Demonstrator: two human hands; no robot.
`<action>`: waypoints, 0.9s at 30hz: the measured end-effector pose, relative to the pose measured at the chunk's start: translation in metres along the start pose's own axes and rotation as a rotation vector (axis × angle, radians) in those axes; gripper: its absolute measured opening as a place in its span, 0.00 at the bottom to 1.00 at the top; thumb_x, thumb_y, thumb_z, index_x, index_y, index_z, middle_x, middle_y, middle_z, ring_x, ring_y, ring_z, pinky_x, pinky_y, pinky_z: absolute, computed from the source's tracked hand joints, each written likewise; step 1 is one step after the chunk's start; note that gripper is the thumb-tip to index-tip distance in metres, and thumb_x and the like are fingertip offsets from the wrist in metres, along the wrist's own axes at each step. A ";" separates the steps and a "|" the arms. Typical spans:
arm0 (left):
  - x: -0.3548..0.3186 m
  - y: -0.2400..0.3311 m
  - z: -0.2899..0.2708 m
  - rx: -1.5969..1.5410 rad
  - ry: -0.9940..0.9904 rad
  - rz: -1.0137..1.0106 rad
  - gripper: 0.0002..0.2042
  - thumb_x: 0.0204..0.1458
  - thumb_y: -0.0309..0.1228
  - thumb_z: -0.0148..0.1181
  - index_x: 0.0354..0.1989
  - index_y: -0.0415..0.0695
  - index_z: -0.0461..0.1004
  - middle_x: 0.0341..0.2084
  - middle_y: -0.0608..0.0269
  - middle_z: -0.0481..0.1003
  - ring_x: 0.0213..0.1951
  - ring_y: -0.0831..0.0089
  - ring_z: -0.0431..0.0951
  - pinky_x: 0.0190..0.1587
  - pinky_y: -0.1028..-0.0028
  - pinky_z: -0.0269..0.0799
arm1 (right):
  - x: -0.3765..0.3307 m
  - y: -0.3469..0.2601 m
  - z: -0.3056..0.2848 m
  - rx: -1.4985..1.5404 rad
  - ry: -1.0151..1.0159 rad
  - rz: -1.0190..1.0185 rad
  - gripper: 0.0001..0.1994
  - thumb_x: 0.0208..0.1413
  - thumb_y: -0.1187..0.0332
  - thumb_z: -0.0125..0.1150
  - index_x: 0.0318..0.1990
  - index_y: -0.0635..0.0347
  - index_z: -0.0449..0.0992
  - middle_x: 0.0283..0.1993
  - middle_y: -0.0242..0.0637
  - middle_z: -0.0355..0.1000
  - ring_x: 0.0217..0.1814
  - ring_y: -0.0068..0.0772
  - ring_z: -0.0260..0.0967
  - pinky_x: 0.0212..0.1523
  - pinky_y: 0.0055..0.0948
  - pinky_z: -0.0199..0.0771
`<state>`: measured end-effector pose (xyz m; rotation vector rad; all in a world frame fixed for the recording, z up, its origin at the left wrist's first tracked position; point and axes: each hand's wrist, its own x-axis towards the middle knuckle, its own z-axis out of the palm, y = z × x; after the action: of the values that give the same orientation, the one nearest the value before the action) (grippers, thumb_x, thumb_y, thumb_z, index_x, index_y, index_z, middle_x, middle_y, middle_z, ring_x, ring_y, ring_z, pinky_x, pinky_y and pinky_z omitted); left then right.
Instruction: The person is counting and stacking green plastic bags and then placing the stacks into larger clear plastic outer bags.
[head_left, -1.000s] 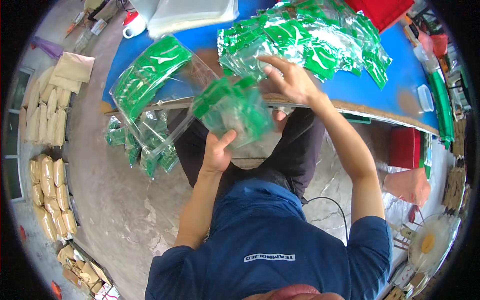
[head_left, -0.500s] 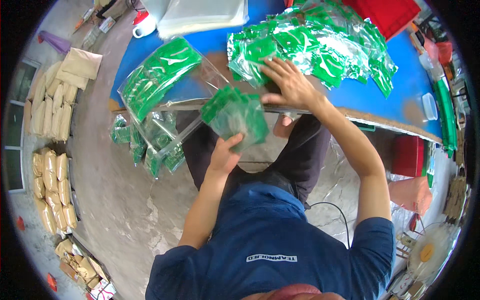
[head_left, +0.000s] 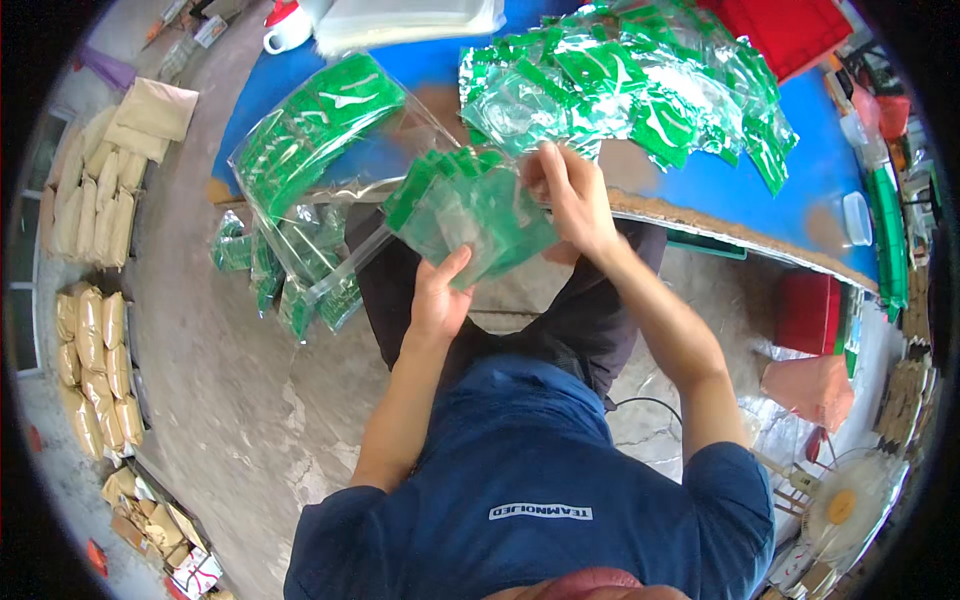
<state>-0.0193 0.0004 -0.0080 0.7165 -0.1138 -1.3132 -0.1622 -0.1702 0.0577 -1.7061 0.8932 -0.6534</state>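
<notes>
My left hand (head_left: 442,300) grips a fanned stack of green-and-clear plastic packets (head_left: 465,215) from below, thumb on top, in front of the table edge. At the stack's right side, my right hand (head_left: 578,200) is closed in a pinch on a packet's edge; its fingertips are partly blurred. Beyond it, a spread pile of shiny green packets (head_left: 640,95) covers the far middle and right of the blue table. Left of my hands lies a large clear bag (head_left: 330,125) with rows of green packets inside, its open end reaching toward the stack.
More green packets (head_left: 295,275) hang below the table's left edge. Clear plastic sheets or bags (head_left: 410,22) and a white mug with a red top (head_left: 287,27) stand at the back left. A red crate (head_left: 785,30) occupies the back right, a small clear tub (head_left: 856,218) the right edge.
My right hand has come off the pile, back toward me, and closed at the stack's right side. The stack has shifted slightly and fans wider. The pile's near-left part looks rearranged.
</notes>
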 end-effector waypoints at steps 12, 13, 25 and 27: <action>0.015 -0.002 -0.011 0.084 -0.086 0.060 0.25 0.56 0.23 0.58 0.63 0.41 0.64 0.56 0.59 0.72 0.59 0.64 0.72 0.63 0.58 0.66 | 0.022 -0.013 -0.013 -0.305 -0.355 -0.131 0.19 0.69 0.58 0.44 0.51 0.67 0.73 0.58 0.52 0.71 0.63 0.56 0.66 0.61 0.44 0.68; 0.020 -0.006 -0.017 0.057 -0.050 0.021 0.24 0.56 0.23 0.59 0.63 0.42 0.64 0.56 0.60 0.72 0.59 0.63 0.72 0.63 0.58 0.65 | 0.038 -0.024 -0.019 -0.461 -0.242 -0.207 0.22 0.69 0.55 0.44 0.54 0.68 0.72 0.60 0.52 0.70 0.64 0.56 0.65 0.62 0.43 0.66; -0.001 -0.013 -0.031 -0.153 -0.025 -0.053 0.21 0.56 0.26 0.59 0.59 0.42 0.68 0.55 0.60 0.74 0.60 0.63 0.72 0.64 0.57 0.65 | -0.004 0.025 -0.016 -0.851 -0.175 -0.731 0.20 0.63 0.60 0.55 0.58 0.62 0.70 0.63 0.49 0.66 0.71 0.53 0.57 0.71 0.50 0.54; 0.005 -0.015 -0.024 -0.179 0.062 -0.045 0.21 0.57 0.28 0.59 0.60 0.43 0.67 0.55 0.60 0.74 0.59 0.62 0.72 0.64 0.57 0.65 | -0.012 0.022 -0.003 -0.709 -0.183 -0.754 0.17 0.63 0.64 0.55 0.55 0.63 0.72 0.55 0.49 0.71 0.59 0.54 0.68 0.60 0.45 0.67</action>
<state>-0.0197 0.0050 -0.0363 0.6091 0.0701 -1.3244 -0.1773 -0.1655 0.0376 -2.7431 0.3247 -0.6818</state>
